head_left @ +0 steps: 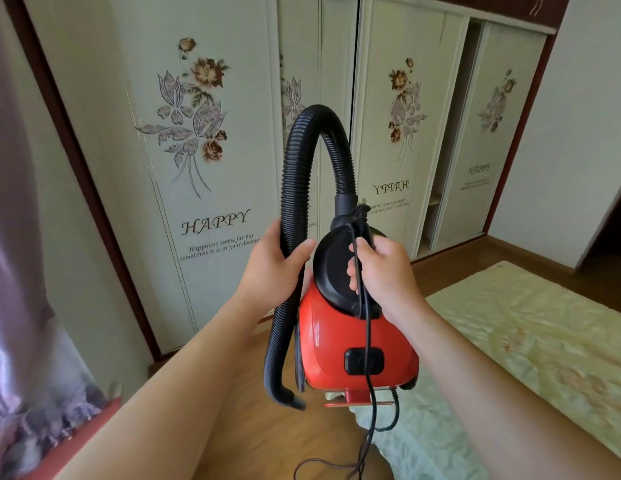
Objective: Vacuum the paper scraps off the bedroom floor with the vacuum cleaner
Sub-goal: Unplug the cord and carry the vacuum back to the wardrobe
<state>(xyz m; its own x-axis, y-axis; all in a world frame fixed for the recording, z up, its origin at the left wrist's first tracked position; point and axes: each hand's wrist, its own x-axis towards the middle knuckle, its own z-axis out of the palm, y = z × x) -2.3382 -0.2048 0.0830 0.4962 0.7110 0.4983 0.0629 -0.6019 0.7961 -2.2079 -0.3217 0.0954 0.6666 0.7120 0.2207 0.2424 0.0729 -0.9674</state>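
A small red vacuum cleaner [340,344] with a black top is held up in the air in front of me. Its black ribbed hose [304,161] arches up from the top and comes down on the left, ending in a black nozzle [288,398]. My left hand [271,271] grips the hose partway down. My right hand [385,271] grips the black handle on top, with the black power cord [368,368] under its fingers. The cord hangs down to the floor. No paper scraps are in view.
A wardrobe with cream sliding doors [212,150] printed with flowers and "HAPPY" fills the background; one door at the right stands partly open. A bed with a pale green cover [531,341] lies at the right. Wooden floor [260,427] shows below. A purple curtain [21,306] hangs at the left.
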